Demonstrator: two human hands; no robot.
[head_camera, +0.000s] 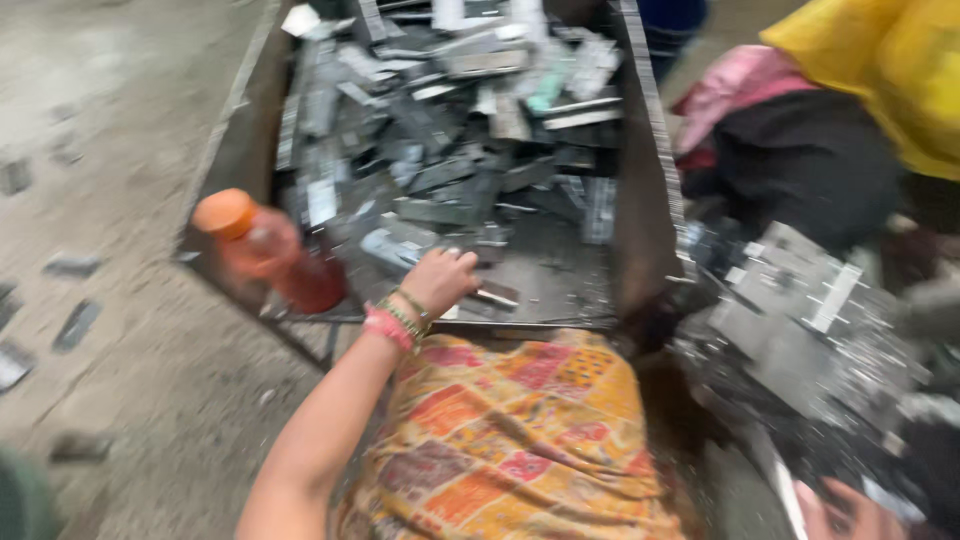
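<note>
Left hand (440, 280) is down inside the metal bin (640, 200), fingers curled over the near edge of the heap of grey metal scraps (450, 130). The picture is blurred, so I cannot tell whether that grip is closed on a piece or just resting on the pile. Bangles (395, 322) ring the wrist. An orange bottle (265, 250) with an orange cap leans at the bin's left corner, just beside the arm. A patterned orange cloth (510, 440) covers the lap below the bin. To the right, another pile of flat grey plates (800, 310) lies near a person in yellow cloth (880, 70). Loose scraps (75, 325) dot the concrete floor (120, 150). The right hand is out of view.
</note>
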